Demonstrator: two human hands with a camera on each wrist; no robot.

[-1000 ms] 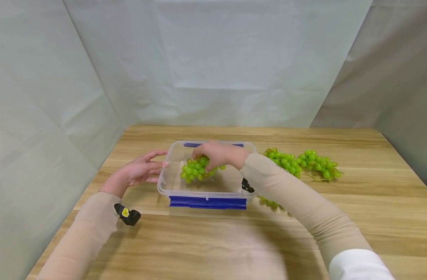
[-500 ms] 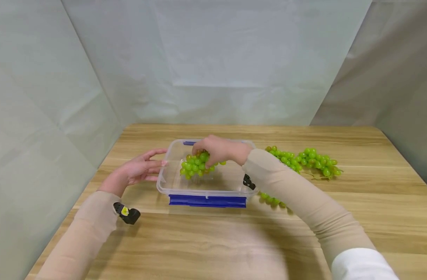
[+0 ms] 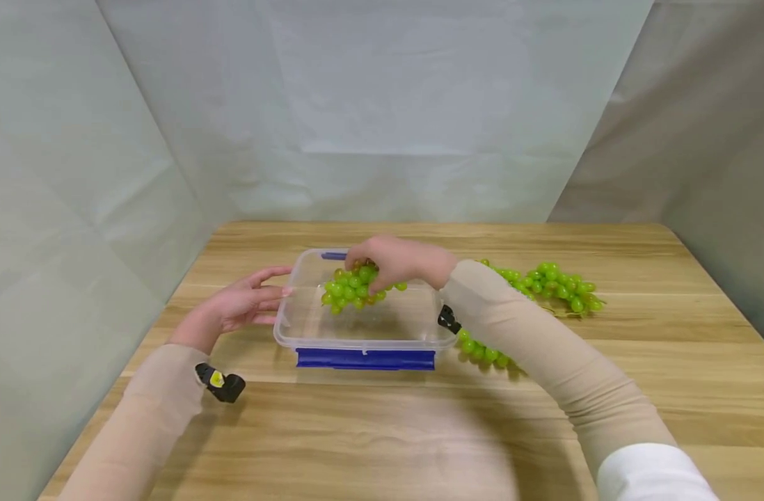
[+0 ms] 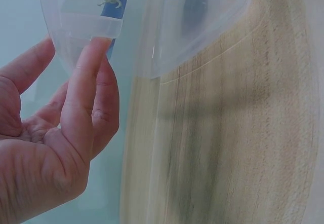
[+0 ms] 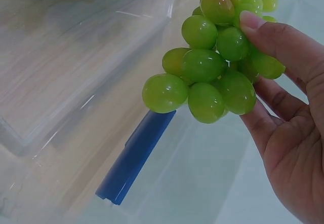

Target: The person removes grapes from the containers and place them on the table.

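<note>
A clear plastic box (image 3: pixel 288 332) with blue clips (image 3: pixel 364 359) stands on the wooden table. My right hand (image 3: pixel 394 261) grips a bunch of green grapes (image 3: pixel 351 289) above the box's inside; the right wrist view shows its fingers curled round the grapes (image 5: pixel 212 77). My left hand (image 3: pixel 244 306) lies flat, its straight fingers touching the box's left rim (image 4: pixel 83 29). More green grapes (image 3: pixel 554 285) lie on the table right of the box, and another cluster (image 3: pixel 482 350) lies partly hidden under my right sleeve.
Grey cloth walls close in the table at the back and both sides. The table's front half (image 3: pixel 382 431) is bare wood. Black wrist-camera mounts (image 3: pixel 219 384) sit on both forearms.
My right hand has lifted the grape bunch slightly and drawn it toward the box's far side. The left hand stays on the box's rim.
</note>
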